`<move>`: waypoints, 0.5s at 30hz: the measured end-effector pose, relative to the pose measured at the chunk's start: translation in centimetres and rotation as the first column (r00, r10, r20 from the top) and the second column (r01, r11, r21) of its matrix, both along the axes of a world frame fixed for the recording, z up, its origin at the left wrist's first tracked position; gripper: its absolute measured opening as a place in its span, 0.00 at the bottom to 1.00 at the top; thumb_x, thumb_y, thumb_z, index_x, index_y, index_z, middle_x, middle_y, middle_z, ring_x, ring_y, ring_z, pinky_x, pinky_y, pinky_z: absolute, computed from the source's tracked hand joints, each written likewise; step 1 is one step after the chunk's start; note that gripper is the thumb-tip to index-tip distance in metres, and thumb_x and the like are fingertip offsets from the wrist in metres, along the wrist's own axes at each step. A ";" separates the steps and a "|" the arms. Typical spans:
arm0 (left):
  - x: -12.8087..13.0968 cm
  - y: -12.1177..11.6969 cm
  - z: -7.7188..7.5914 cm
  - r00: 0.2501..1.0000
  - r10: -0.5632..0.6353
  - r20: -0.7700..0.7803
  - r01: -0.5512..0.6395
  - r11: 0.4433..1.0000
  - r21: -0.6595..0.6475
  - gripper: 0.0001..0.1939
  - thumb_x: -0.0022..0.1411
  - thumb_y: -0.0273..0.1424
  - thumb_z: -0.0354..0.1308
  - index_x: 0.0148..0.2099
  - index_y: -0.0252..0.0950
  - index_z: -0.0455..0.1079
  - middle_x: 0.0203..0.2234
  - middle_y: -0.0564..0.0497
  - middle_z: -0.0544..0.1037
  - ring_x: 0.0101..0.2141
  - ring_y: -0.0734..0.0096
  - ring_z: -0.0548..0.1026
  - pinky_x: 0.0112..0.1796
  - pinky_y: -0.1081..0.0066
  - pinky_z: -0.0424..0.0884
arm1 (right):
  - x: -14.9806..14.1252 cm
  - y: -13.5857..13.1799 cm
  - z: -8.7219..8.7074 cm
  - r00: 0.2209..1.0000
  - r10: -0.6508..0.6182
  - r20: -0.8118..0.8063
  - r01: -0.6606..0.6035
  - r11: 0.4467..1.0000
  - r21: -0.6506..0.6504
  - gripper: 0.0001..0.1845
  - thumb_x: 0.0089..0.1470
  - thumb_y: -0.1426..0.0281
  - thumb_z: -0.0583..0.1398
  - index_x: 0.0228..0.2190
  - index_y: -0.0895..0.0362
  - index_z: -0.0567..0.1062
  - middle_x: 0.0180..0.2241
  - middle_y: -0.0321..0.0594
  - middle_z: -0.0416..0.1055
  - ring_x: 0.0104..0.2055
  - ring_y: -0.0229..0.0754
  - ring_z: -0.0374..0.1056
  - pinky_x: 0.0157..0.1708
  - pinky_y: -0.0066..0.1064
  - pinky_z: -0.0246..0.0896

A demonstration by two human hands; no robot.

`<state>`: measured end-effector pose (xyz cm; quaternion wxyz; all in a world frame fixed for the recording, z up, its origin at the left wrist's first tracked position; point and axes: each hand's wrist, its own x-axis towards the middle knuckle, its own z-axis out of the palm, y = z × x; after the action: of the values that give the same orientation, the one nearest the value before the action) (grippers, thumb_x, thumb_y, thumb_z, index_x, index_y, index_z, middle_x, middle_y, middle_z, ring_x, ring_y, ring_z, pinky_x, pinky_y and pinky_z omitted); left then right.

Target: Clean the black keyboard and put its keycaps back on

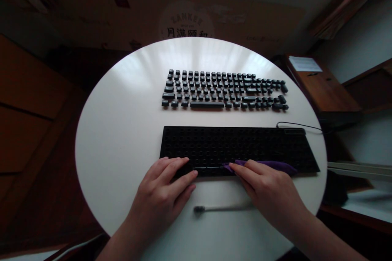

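A black keyboard (214,144) with its keycaps off lies on the white round table. My left hand (163,189) grips its front left corner, fingers over the top and thumb along the front edge. Pressed together on a purple cloth (280,166), the fingers of my right hand (265,185) hold it against the keyboard's front strip, right of the middle. Part of the cloth spreads to the right behind that hand. A toothbrush (220,208) with dark bristles lies in front of the keyboard, its handle end near my right wrist.
Behind the keyboard, many loose black keycaps (211,89) sit in keyboard order on the round table (122,130). A thin cable (301,124) runs off the table's right edge. To the right, a wooden cabinet (327,89) bears papers (304,64).
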<state>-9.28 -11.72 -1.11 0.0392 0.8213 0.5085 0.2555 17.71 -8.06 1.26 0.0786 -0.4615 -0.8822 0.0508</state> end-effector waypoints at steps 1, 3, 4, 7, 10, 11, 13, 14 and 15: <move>0.0 0.0 0.0 1.000 -0.001 0.001 0.001 1.000 -0.001 0.11 0.65 0.30 0.58 0.48 0.43 0.78 0.50 0.46 0.75 0.49 0.56 0.72 0.51 0.50 0.71 | 0.0 -0.1 -0.1 1.000 0.012 0.001 -0.012 1.000 0.008 0.16 0.62 0.75 0.55 0.47 0.53 0.78 0.31 0.38 0.75 0.29 0.39 0.71 0.26 0.28 0.59; 0.0 0.0 -0.1 1.000 -0.009 0.004 0.009 1.000 0.002 0.11 0.65 0.30 0.58 0.48 0.43 0.78 0.50 0.45 0.75 0.49 0.56 0.72 0.50 0.50 0.71 | -0.6 -0.3 -0.5 0.999 0.033 -0.013 -0.032 0.999 0.021 0.16 0.62 0.75 0.55 0.47 0.56 0.78 0.31 0.40 0.75 0.30 0.40 0.71 0.28 0.29 0.60; 0.0 0.0 -0.1 1.000 -0.013 0.004 0.013 1.000 0.005 0.11 0.65 0.30 0.58 0.48 0.43 0.77 0.51 0.45 0.75 0.49 0.56 0.72 0.50 0.49 0.71 | -1.0 -0.5 -0.7 0.999 0.036 -0.022 -0.036 0.999 0.027 0.16 0.62 0.76 0.55 0.47 0.57 0.78 0.31 0.40 0.75 0.30 0.40 0.70 0.28 0.29 0.60; -0.1 0.0 -0.2 1.000 -0.017 0.001 0.017 1.000 0.009 0.12 0.65 0.30 0.58 0.49 0.43 0.77 0.51 0.45 0.75 0.49 0.55 0.72 0.50 0.49 0.71 | -2.0 -0.8 -1.0 0.999 0.017 -0.047 -0.016 0.999 0.029 0.17 0.62 0.76 0.54 0.49 0.56 0.77 0.30 0.39 0.75 0.28 0.39 0.69 0.26 0.29 0.59; -0.1 -0.1 -0.2 1.000 -0.016 0.003 0.016 1.000 0.012 0.12 0.65 0.30 0.58 0.49 0.43 0.77 0.51 0.45 0.74 0.50 0.55 0.71 0.50 0.50 0.71 | -0.6 -0.9 0.0 0.996 -0.058 -0.072 0.059 0.998 0.012 0.16 0.64 0.73 0.53 0.47 0.54 0.77 0.33 0.40 0.76 0.31 0.40 0.71 0.29 0.30 0.62; -0.1 -0.1 -0.2 1.000 -0.016 0.005 0.016 1.000 0.012 0.12 0.65 0.30 0.58 0.49 0.43 0.77 0.52 0.45 0.74 0.50 0.55 0.71 0.50 0.50 0.71 | 0.6 -1.0 0.7 0.992 -0.091 -0.091 0.092 0.996 0.007 0.15 0.65 0.71 0.53 0.47 0.53 0.77 0.35 0.40 0.77 0.33 0.41 0.72 0.31 0.30 0.64; -0.2 0.0 -0.1 1.000 -0.019 0.006 0.018 1.000 0.013 0.12 0.65 0.29 0.58 0.49 0.43 0.77 0.52 0.45 0.74 0.50 0.56 0.71 0.50 0.50 0.71 | 4.0 -1.4 2.0 0.975 -0.159 -0.155 0.166 0.986 0.035 0.14 0.65 0.66 0.54 0.47 0.52 0.77 0.38 0.40 0.77 0.36 0.43 0.73 0.36 0.33 0.66; -0.2 0.1 -0.1 1.000 -0.019 0.008 0.018 1.000 0.015 0.12 0.65 0.29 0.58 0.49 0.43 0.77 0.51 0.45 0.74 0.50 0.56 0.71 0.50 0.50 0.71 | 6.2 -1.8 2.7 0.962 -0.197 -0.187 0.210 0.976 0.050 0.14 0.64 0.64 0.56 0.47 0.51 0.76 0.40 0.40 0.77 0.38 0.44 0.74 0.38 0.34 0.67; -0.2 0.1 -0.2 1.000 -0.019 0.009 0.019 1.000 0.017 0.12 0.65 0.29 0.58 0.49 0.43 0.77 0.51 0.45 0.75 0.50 0.55 0.71 0.50 0.50 0.71 | 8.6 -2.3 3.2 0.941 -0.246 -0.234 0.276 0.956 0.102 0.14 0.62 0.62 0.57 0.48 0.49 0.76 0.42 0.40 0.77 0.39 0.46 0.74 0.38 0.36 0.68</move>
<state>-9.51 -11.58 -1.30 0.0370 0.8253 0.4983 0.2630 26.31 -10.35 4.44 0.2119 -0.5597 -0.8005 0.0315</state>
